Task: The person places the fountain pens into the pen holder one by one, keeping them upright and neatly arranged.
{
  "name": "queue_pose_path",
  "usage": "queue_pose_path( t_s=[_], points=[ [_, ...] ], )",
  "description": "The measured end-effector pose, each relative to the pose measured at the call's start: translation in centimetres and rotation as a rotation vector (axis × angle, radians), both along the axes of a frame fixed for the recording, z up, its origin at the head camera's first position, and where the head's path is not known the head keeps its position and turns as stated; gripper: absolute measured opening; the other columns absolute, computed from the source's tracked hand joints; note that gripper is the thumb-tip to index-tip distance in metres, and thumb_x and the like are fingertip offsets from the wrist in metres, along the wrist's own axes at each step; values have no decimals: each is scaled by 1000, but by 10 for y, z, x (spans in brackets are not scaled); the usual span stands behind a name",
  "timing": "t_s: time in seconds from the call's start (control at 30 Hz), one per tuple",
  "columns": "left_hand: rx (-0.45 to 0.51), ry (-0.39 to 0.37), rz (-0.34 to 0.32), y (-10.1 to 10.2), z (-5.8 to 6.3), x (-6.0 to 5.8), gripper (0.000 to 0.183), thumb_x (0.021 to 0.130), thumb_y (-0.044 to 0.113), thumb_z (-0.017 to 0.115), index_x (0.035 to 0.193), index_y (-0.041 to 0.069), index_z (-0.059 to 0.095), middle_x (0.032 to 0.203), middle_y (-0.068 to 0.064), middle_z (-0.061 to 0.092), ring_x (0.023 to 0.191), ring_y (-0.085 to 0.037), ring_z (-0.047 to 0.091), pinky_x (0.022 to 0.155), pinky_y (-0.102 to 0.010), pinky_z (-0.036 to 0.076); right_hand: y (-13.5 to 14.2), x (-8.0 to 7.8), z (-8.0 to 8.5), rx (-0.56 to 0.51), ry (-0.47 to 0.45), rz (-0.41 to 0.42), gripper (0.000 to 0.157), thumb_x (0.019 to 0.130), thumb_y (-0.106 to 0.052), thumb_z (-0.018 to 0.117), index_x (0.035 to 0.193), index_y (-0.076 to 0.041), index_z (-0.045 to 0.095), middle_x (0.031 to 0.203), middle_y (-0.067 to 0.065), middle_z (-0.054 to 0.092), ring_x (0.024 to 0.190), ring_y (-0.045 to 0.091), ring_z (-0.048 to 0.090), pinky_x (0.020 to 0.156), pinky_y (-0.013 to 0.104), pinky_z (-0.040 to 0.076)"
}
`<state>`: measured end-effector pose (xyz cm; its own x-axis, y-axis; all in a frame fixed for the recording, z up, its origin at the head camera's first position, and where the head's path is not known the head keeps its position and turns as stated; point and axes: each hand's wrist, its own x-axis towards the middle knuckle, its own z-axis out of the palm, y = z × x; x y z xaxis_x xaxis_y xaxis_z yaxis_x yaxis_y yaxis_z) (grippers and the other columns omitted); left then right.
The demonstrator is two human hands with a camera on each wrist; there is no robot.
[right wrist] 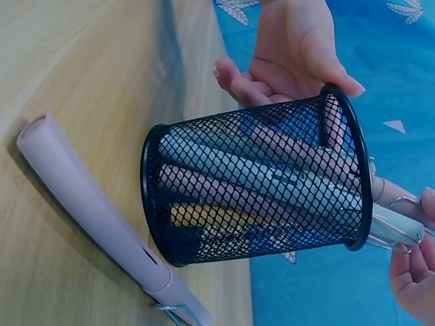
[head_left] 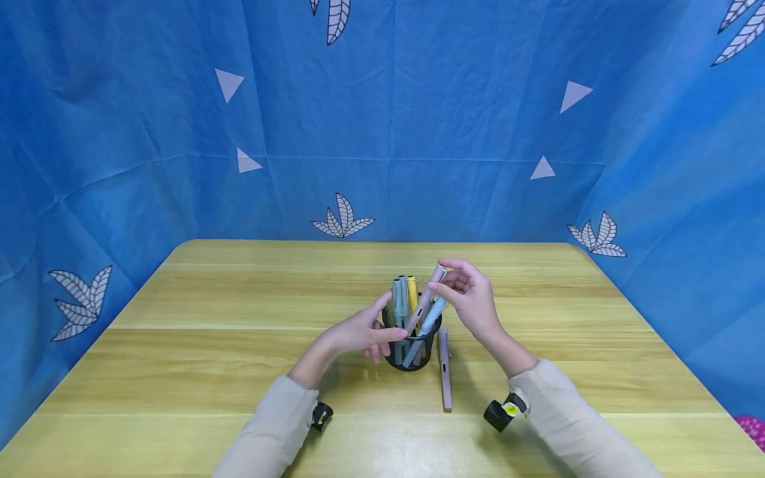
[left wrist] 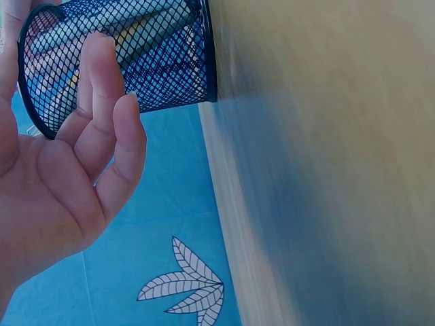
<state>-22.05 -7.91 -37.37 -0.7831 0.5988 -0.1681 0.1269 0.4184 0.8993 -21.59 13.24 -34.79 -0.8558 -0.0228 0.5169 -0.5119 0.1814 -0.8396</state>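
Note:
A black mesh pen cup [head_left: 408, 364] stands upright on the table with several pens in it. My left hand [head_left: 357, 331] holds the cup by its near left side, the thumb lying along the rim. My right hand [head_left: 474, 300] pinches the upper end of a pale purple pen [head_left: 422, 307], whose lower part is inside the cup. Beside that pen leans a light blue pen [head_left: 431, 316]; a yellow pen [head_left: 413, 295] and grey-green pens [head_left: 397, 299] stand farther left. In the right wrist view, the pens show through the mesh [right wrist: 265, 180].
Another pale purple pen [head_left: 445, 372] lies on the wooden table [head_left: 179, 372] just right of the cup; its clip shows in the right wrist view. A blue patterned cloth [head_left: 388, 119] hangs behind the table and along its sides.

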Motion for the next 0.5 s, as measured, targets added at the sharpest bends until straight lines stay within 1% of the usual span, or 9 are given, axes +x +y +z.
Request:
queue_pose_path(
  t_s=[0.1,0.23,0.3,0.5],
  points=[
    [-2,4,-1,0,-1,-1,90,86,38,58,144,19,-8,72,-14,62,58,-33,60,53,-35,47,-2,6,6,25,-13,-8,35,76,7,65,110,8,56,77,20,58,65,10,53,58,17,44],
    [-2,4,0,0,-1,-1,90,86,38,58,144,19,-8,72,-14,62,58,-32,60,53,-35,47,-7,14,14,43,10,0,33,77,10,64,108,12,54,76,21,58,64,10,53,58,17,43],
    [-1,3,1,0,-1,-1,90,86,39,58,144,20,-8,71,-14,62,57,-32,60,53,-35,47,-6,13,12,40,10,6,33,76,9,64,108,12,54,76,20,58,64,10,53,58,17,44],
    [1,1,3,0,-2,-1,90,85,39,58,144,21,-7,72,-15,62,58,-32,60,52,-35,47,-1,1,-4,39,-4,26,34,76,5,67,109,8,58,76,19,59,63,9,54,58,18,44]
  ],
)
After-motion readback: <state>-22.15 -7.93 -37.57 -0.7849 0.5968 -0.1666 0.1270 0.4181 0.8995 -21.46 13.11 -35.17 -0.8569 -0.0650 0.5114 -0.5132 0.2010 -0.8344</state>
